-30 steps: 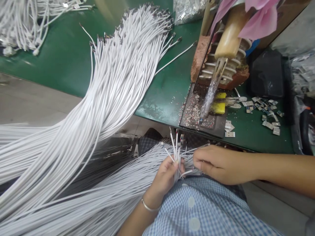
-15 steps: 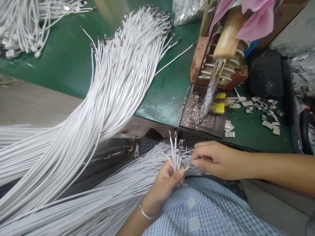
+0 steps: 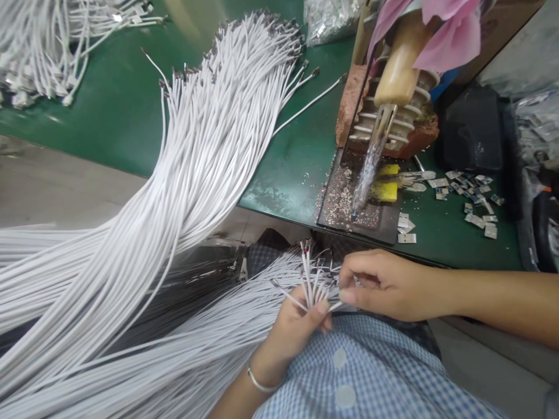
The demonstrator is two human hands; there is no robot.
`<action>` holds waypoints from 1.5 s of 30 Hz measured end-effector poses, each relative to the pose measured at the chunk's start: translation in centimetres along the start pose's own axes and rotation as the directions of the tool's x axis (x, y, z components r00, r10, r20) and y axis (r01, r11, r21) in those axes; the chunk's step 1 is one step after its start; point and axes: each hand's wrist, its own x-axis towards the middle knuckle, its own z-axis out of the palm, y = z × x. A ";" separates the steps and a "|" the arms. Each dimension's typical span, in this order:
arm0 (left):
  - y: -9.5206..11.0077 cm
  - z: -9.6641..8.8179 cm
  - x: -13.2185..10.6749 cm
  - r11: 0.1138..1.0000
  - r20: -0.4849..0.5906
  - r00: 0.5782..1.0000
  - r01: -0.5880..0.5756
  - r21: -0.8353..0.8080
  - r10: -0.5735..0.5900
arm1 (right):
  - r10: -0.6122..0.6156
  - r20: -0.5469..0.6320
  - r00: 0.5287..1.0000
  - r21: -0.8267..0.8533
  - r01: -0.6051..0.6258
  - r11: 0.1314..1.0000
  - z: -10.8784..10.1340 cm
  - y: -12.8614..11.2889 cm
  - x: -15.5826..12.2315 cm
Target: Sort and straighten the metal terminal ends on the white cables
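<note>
Several white cables (image 3: 307, 278) stick up fanned out from my left hand (image 3: 293, 323), which is closed around them. Small metal connectors tip their ends. My right hand (image 3: 375, 285) is just to the right, thumb and fingers pinched at the end of one cable that slants out of the bunch. Its tip is hidden by my fingers. Under and behind both hands lies a long bundle of white cables (image 3: 205, 343) across my lap, running off to the left.
A large cable bundle (image 3: 209, 134) drapes over the green table (image 3: 279, 186). At right, a soldering iron (image 3: 375, 151) with a wooden handle rests above a debris-strewn dark plate (image 3: 384, 224), near bricks, a yellow block (image 3: 385, 183) and loose metal USB connectors (image 3: 476, 195).
The cables in my left hand have spread wider, one now leaning left. My right hand has stayed almost in place, its fingertips meeting the cable at the right.
</note>
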 end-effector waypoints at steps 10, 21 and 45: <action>0.0 0.5 0.0 0.998 0.102 0.993 0.066 0.001 -0.066 | -0.035 -0.012 0.999 -0.111 0.034 0.993 0.1 0.3 0.1; 0.5 0.7 0.1 0.999 0.051 0.998 -0.022 -0.041 0.024 | 0.077 0.050 0.996 0.024 -0.078 0.997 -0.1 -0.1 0.1; 0.6 0.7 0.0 0.999 0.022 1.000 0.015 -0.048 -0.014 | -0.040 -0.010 0.999 -0.049 0.039 0.998 -0.1 0.0 0.1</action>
